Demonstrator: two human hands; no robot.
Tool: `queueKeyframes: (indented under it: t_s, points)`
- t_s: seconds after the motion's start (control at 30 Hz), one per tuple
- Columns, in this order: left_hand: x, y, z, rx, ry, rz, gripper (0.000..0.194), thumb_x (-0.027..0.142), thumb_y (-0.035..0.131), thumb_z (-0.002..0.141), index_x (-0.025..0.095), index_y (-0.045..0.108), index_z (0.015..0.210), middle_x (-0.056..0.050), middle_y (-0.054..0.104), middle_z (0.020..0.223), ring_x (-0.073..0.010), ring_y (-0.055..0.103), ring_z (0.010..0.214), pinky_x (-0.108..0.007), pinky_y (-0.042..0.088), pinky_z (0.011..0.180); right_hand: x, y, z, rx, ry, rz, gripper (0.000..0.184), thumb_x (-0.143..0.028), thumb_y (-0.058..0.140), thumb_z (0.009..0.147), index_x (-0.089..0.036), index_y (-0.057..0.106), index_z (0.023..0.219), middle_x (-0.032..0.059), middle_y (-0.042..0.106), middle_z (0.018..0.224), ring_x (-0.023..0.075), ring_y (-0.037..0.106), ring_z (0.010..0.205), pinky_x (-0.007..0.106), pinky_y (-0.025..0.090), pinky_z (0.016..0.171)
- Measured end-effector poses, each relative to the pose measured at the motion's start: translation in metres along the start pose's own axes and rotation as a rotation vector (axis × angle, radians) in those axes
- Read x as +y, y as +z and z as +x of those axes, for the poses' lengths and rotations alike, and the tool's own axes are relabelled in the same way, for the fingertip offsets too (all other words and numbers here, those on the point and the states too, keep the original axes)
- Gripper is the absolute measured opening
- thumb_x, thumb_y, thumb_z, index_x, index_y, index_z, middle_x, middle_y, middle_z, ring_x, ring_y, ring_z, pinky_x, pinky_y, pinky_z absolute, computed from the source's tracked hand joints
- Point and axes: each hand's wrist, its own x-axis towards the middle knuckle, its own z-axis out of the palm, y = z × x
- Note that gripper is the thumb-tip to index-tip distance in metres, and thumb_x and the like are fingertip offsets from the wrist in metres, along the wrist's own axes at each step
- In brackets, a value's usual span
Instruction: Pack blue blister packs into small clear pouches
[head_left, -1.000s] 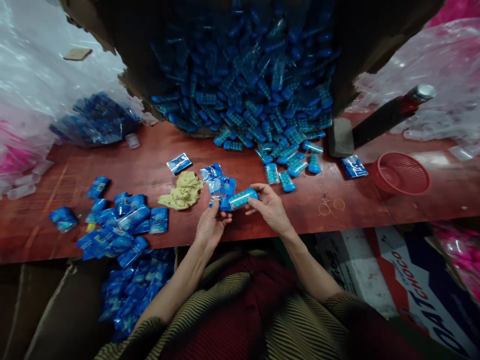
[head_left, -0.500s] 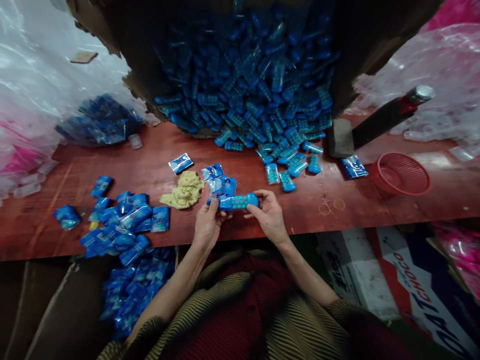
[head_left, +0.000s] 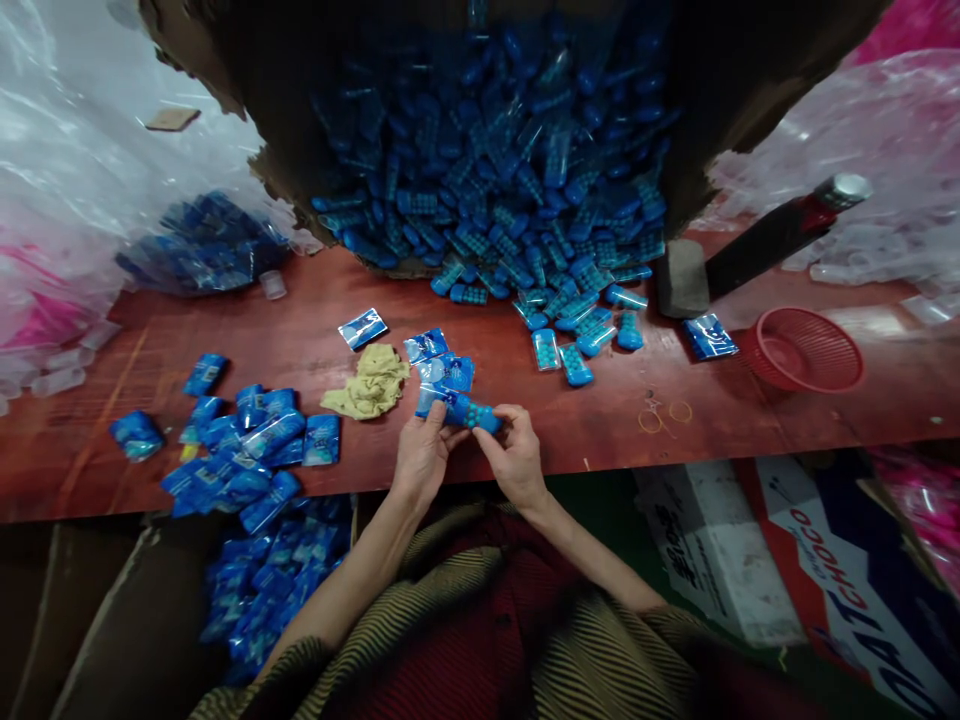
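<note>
In the head view, my left hand (head_left: 420,458) pinches a blue printed plastic sleeve (head_left: 451,404) near the table's front edge. My right hand (head_left: 519,462) is closed on the blue-capped end of a small clear bottle (head_left: 478,415) with blue balls inside. The bottle's other end meets the sleeve and appears partly inside it; my fingers hide some of the join. Just beyond my hands lie flat blue sleeves (head_left: 446,372). A crumpled yellow cloth (head_left: 367,383) rests to their left.
Blue-capped bottles (head_left: 517,190) spill from a torn cardboard box (head_left: 720,90). Wrapped blue packs (head_left: 247,440) are piled at left, more below the edge. At right stand a hammer-like tool (head_left: 772,240) and a red basket (head_left: 806,350). Rubber bands (head_left: 652,420) lie nearby.
My right hand has moved left and slightly down, bringing the bottle further into the sleeve. Less of the bottle shows, and it now tilts down to the right.
</note>
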Motion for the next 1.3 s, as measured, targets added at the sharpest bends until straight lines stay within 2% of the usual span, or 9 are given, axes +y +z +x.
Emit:
queueKeyframes:
  t_s: [0.13, 0.27, 0.4, 0.5, 0.63, 0.73, 0.9, 1.1, 1.3]
  points:
    - [0.002, 0.001, -0.002, -0.037, -0.027, -0.049, 0.035, 0.027, 0.082, 0.054, 0.014, 0.059, 0.077, 0.003, 0.064, 0.064, -0.0075, 0.059, 0.056, -0.018, 0.048, 0.056, -0.010, -0.003, 0.000, -0.056, -0.150, -0.104, 0.022, -0.031, 0.060, 0.080, -0.024, 0.052, 0.099, 0.0057, 0.058, 0.098, 0.0203, 0.059, 0.093, 0.037, 0.050, 0.085]
    - [0.008, -0.008, 0.002, -0.177, -0.142, -0.013, 0.029, 0.026, 0.079, 0.060, 0.015, 0.060, 0.079, 0.000, 0.067, 0.071, -0.0113, 0.062, 0.061, -0.021, 0.050, 0.055, -0.019, -0.008, 0.005, -0.223, 0.078, 0.188, 0.023, -0.034, 0.052, 0.085, -0.024, 0.051, 0.106, 0.0033, 0.059, 0.098, 0.0130, 0.062, 0.069, 0.031, 0.055, 0.067]
    - [0.016, -0.015, 0.005, -0.263, -0.206, 0.034, 0.022, 0.022, 0.071, 0.070, 0.016, 0.062, 0.089, -0.004, 0.070, 0.080, -0.0161, 0.066, 0.071, -0.027, 0.054, 0.065, -0.017, -0.015, 0.016, -0.326, 0.251, 0.445, 0.044, -0.035, 0.061, 0.077, -0.028, 0.044, 0.117, -0.0022, 0.055, 0.090, 0.0079, 0.056, 0.057, 0.022, 0.051, 0.050]
    - [0.022, -0.015, 0.005, -0.314, -0.250, 0.056, 0.026, 0.019, 0.069, 0.071, 0.016, 0.063, 0.096, -0.007, 0.070, 0.084, -0.0209, 0.067, 0.082, -0.030, 0.054, 0.072, -0.013, -0.021, 0.023, -0.329, 0.170, 0.348, 0.069, -0.029, 0.071, 0.068, -0.031, 0.039, 0.129, -0.0029, 0.052, 0.090, 0.0079, 0.053, 0.065, 0.022, 0.051, 0.060]
    - [0.028, -0.013, 0.001, -0.389, -0.321, 0.057, 0.029, 0.017, 0.070, 0.069, 0.016, 0.063, 0.097, -0.010, 0.071, 0.087, -0.0267, 0.067, 0.092, -0.034, 0.054, 0.074, -0.016, -0.029, 0.027, -0.421, 0.066, 0.236, 0.092, -0.029, 0.078, 0.063, -0.032, 0.029, 0.141, 0.0043, 0.049, 0.123, 0.0169, 0.055, 0.103, 0.032, 0.046, 0.091]
    - [0.030, -0.011, -0.002, -0.402, -0.374, 0.058, 0.030, 0.016, 0.071, 0.068, 0.015, 0.063, 0.097, -0.011, 0.071, 0.087, -0.0295, 0.066, 0.094, -0.036, 0.055, 0.073, -0.023, -0.031, 0.026, -0.534, 0.070, 0.312, 0.091, -0.033, 0.076, 0.067, -0.034, 0.025, 0.142, 0.0051, 0.041, 0.139, 0.0221, 0.045, 0.123, 0.036, 0.044, 0.096]
    - [0.027, -0.006, -0.010, -0.354, -0.393, 0.068, 0.028, 0.016, 0.069, 0.069, 0.014, 0.063, 0.097, -0.013, 0.071, 0.085, -0.0307, 0.066, 0.094, -0.036, 0.055, 0.073, -0.031, -0.032, 0.025, -0.557, 0.072, 0.282, 0.082, -0.036, 0.075, 0.067, -0.033, 0.034, 0.139, 0.0026, 0.043, 0.141, 0.0225, 0.044, 0.126, 0.038, 0.040, 0.102]
    - [0.022, -0.003, -0.018, -0.438, -0.370, 0.069, 0.027, 0.022, 0.076, 0.064, 0.013, 0.066, 0.088, -0.010, 0.071, 0.078, -0.0256, 0.068, 0.082, -0.030, 0.054, 0.068, -0.029, -0.034, 0.024, -0.575, 0.048, 0.443, 0.076, -0.036, 0.073, 0.070, -0.036, 0.037, 0.137, 0.0004, 0.042, 0.142, 0.0214, 0.041, 0.130, 0.037, 0.039, 0.103]
    - [0.017, 0.001, -0.025, -0.506, -0.332, 0.084, 0.037, 0.033, 0.079, 0.061, 0.010, 0.067, 0.088, -0.007, 0.071, 0.074, -0.0173, 0.067, 0.071, -0.025, 0.051, 0.071, -0.024, -0.033, 0.020, -0.583, 0.132, 0.585, 0.077, -0.037, 0.075, 0.068, -0.032, 0.039, 0.137, 0.0040, 0.041, 0.143, 0.0215, 0.047, 0.124, 0.030, 0.044, 0.096]
